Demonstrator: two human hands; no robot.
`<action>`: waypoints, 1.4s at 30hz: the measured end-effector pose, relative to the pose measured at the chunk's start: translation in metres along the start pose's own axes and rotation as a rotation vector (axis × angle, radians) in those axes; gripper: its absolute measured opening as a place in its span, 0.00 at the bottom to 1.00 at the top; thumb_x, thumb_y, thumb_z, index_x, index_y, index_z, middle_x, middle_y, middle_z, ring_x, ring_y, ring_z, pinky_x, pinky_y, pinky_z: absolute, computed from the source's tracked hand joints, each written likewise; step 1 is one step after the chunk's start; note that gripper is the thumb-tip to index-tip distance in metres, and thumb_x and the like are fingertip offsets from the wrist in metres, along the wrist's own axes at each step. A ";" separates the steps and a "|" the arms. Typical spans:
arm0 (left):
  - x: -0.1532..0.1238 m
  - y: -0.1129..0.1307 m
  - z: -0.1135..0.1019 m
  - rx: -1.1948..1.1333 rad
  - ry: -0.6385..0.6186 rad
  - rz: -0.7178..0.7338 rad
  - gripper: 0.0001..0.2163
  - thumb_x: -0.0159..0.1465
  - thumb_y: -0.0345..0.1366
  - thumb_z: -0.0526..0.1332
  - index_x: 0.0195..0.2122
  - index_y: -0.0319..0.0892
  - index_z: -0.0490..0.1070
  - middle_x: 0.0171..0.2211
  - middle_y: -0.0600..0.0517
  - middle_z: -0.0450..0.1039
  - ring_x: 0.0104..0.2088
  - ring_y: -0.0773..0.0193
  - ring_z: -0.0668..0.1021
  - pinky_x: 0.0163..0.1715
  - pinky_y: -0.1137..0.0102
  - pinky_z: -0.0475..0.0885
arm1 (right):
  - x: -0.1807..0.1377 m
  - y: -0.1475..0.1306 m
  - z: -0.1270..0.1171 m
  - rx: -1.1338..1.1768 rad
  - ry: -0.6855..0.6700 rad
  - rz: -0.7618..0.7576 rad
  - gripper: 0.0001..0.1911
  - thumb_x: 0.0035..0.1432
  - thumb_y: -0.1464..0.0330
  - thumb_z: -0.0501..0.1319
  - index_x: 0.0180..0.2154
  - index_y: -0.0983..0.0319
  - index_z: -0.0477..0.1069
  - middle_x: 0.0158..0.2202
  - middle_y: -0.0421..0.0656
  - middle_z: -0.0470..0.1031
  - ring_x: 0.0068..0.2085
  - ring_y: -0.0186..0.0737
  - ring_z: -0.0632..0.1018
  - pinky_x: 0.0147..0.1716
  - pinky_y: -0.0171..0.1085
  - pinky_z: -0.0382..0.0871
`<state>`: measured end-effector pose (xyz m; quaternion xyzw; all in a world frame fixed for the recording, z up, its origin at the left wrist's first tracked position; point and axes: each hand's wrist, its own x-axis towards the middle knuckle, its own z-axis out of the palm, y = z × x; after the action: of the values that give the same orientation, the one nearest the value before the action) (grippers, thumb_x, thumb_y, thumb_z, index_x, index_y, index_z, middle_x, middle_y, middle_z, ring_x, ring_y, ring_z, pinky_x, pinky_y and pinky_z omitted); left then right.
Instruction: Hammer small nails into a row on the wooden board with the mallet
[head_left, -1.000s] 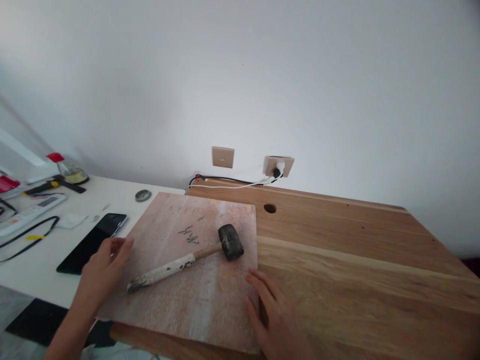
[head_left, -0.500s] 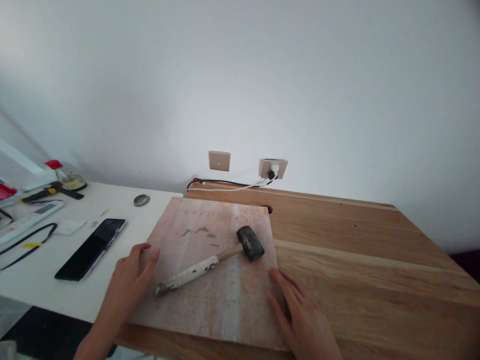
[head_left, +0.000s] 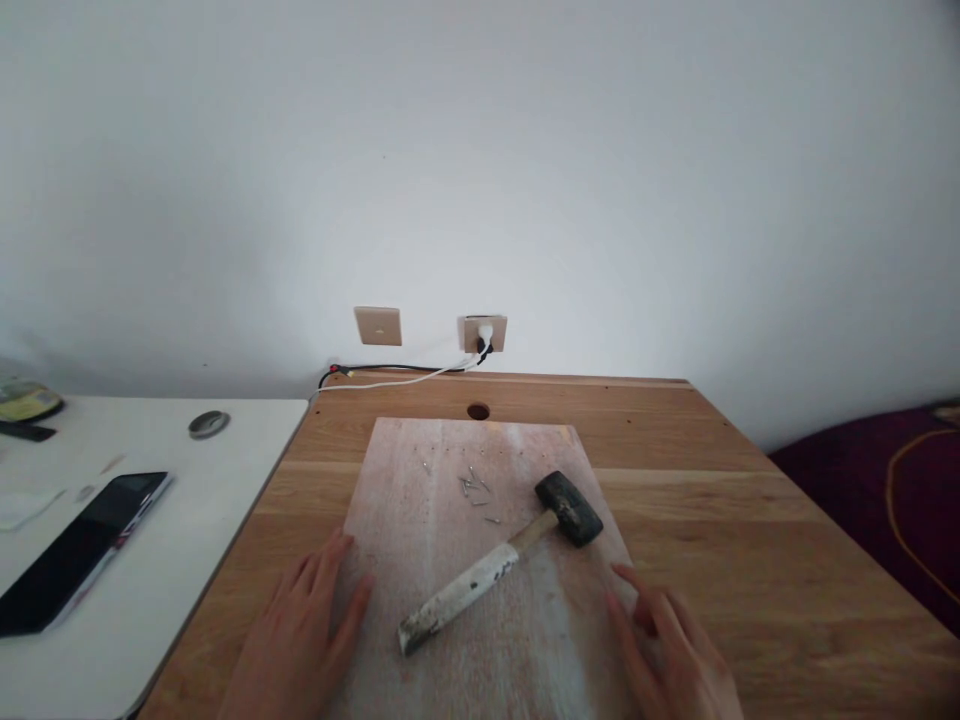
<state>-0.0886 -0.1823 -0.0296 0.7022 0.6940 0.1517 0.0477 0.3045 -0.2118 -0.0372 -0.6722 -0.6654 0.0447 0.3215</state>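
Observation:
A pale pinkish wooden board [head_left: 450,560] lies on a wooden desk [head_left: 750,560]. On the board rests a mallet [head_left: 510,558] with a black head and a paint-stained white handle. Several small nails [head_left: 474,487] are scattered just behind it. My left hand [head_left: 304,630] lies flat with fingers spread on the board's left edge. My right hand [head_left: 675,655] lies flat with fingers stretched out on the board's right edge. Neither hand holds anything.
A white table [head_left: 172,560] adjoins the desk on the left, with a black phone [head_left: 75,550] and a small round metal lid [head_left: 208,424]. Wall sockets [head_left: 484,333] with cables sit behind the desk. A cable hole [head_left: 478,411] is in the desk. Dark red fabric [head_left: 885,480] is at right.
Both hands have slid the board to the right, fully onto the wooden desk, away from the white table. The mallet and nails rode along; the view turned right.

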 end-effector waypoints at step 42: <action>0.209 0.197 0.065 -0.587 -0.167 0.656 0.06 0.63 0.25 0.66 0.37 0.42 0.81 0.36 0.50 0.82 0.37 0.61 0.82 0.43 0.67 0.76 | 0.026 -0.010 -0.015 0.736 -0.407 0.674 0.45 0.62 0.44 0.58 0.68 0.69 0.58 0.13 0.27 0.56 0.13 0.31 0.59 0.10 0.28 0.58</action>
<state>0.1163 0.0278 -0.0056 0.8518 0.3558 0.2921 0.2500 0.3058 -0.1941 -0.0107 -0.6691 -0.4021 0.5051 0.3681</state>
